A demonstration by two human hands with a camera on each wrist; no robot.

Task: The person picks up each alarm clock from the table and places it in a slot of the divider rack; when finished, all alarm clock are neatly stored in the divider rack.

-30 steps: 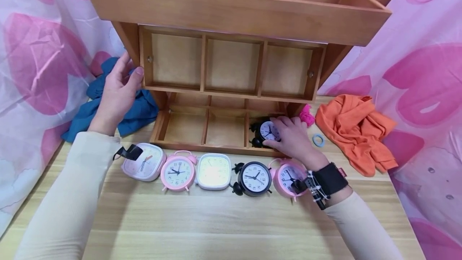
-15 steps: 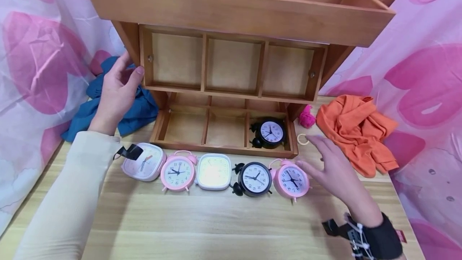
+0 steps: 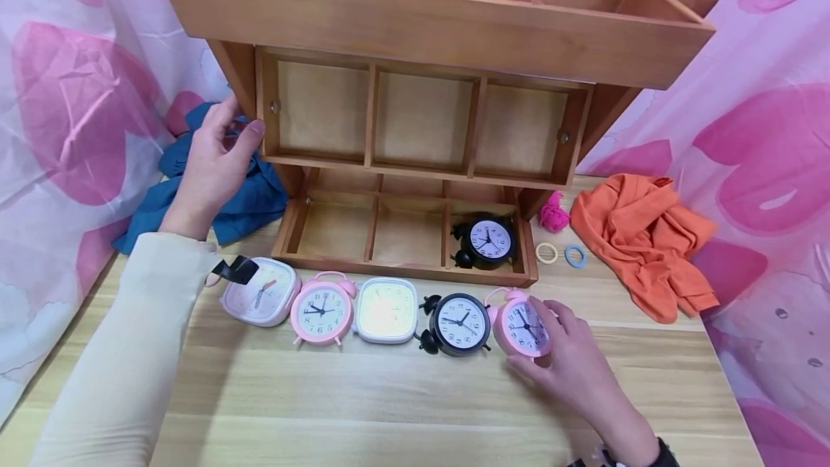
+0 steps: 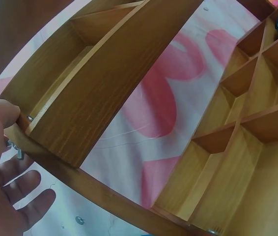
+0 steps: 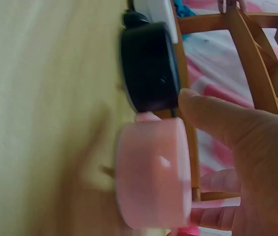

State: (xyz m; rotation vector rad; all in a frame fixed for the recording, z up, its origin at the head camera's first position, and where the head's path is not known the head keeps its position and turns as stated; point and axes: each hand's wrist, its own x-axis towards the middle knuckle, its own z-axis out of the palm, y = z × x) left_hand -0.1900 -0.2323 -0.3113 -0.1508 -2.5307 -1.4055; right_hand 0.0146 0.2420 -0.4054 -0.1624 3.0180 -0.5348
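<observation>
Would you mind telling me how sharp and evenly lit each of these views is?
Head view: sharp, evenly lit, soft shadows. Left wrist view: sharp but wide-angle bent wooden shelf. Right wrist view: motion-blurred, the pink clock soft beside the right hand.

1. Round pink clock (image 3: 522, 326) with a white face and black numerals
2. Black clock (image 3: 460, 322) beside it, and a second black clock (image 3: 489, 241) in the shelf, both white-faced
3. Another round pink clock (image 3: 321, 311); two square clocks (image 3: 385, 308), pale pink-white
4. Wooden shelf (image 3: 421, 16) in warm honey brown
5. Desk (image 3: 363, 409) in light wood grain
6. Blue cloth (image 3: 249, 197); orange cloth (image 3: 642, 236)
7. Backdrop (image 3: 765, 150) pale pink with large magenta blotches
8. Sleeves (image 3: 123, 373) cream
</observation>
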